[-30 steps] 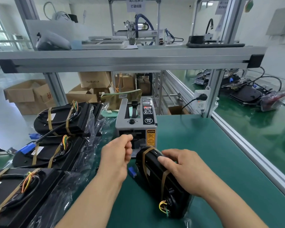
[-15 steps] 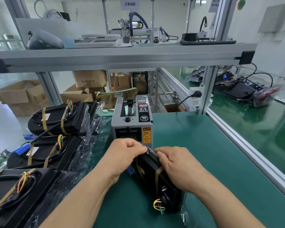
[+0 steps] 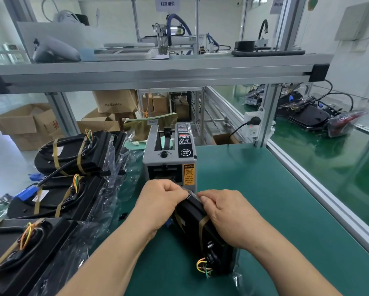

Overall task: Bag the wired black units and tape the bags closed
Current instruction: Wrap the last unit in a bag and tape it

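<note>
A black unit [image 3: 197,227] with tan straps and coloured wires lies inside a clear bag on the green mat, its far end pointing at the grey tape dispenser [image 3: 170,154]. My left hand [image 3: 162,197] pinches the bag's far end with curled fingers. My right hand [image 3: 224,214] lies over the unit's top and pinches the same end from the right. The fingertips of both hands nearly meet just in front of the dispenser's outlet. Three more wired black units [image 3: 76,152] lie on clear bags at the left.
An aluminium shelf [image 3: 158,71] spans overhead. A frame post [image 3: 264,118] with a power socket stands at the back right, and a rail runs along the mat's right edge. Cardboard boxes [image 3: 23,124] stand on the floor behind. More bagged parts [image 3: 328,116] lie on the neighbouring bench.
My left hand came back from the dispenser's outlet to the unit's far end. My right hand slid forward along the top, and both now pinch the bag there.
</note>
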Demonstrator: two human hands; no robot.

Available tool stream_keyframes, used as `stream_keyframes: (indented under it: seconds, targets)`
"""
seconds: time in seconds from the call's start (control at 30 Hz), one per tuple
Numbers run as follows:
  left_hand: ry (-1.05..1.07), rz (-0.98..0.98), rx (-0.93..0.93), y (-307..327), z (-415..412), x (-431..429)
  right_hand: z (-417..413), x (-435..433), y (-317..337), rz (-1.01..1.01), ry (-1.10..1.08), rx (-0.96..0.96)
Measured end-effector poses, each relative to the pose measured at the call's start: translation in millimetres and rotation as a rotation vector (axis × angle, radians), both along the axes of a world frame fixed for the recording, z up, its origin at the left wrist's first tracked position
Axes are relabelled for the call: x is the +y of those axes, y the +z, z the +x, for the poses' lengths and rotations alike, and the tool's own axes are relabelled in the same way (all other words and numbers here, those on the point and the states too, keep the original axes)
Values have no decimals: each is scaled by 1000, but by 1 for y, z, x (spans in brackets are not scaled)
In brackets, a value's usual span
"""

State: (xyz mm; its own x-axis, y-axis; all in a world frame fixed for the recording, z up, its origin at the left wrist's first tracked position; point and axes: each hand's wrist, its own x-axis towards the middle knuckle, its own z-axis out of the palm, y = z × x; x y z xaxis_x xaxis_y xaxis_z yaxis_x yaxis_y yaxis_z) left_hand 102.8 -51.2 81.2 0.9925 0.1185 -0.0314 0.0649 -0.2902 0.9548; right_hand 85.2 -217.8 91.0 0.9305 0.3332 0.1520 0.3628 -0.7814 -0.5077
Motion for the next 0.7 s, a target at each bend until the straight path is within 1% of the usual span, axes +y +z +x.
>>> stream_keyframes:
  seconds: [0.13, 0.23, 0.33, 0.53, 0.7]
  targets:
    - [7, 41, -13, 3, -3, -3, 0, 0, 0, -2, 3, -2]
    - [10, 58, -7, 3, -4, -2, 0, -1, 1, -65, 23, 25]
    - [9, 91, 0, 1, -3, -1, 1, -1, 2, -81, 17, 52]
    - [50, 147, -6, -5, 2, 1, 0, 0, 3, -45, -15, 86]
    - [73, 98, -32, -15, 6, 7, -1, 0, 3, -36, -8, 94]
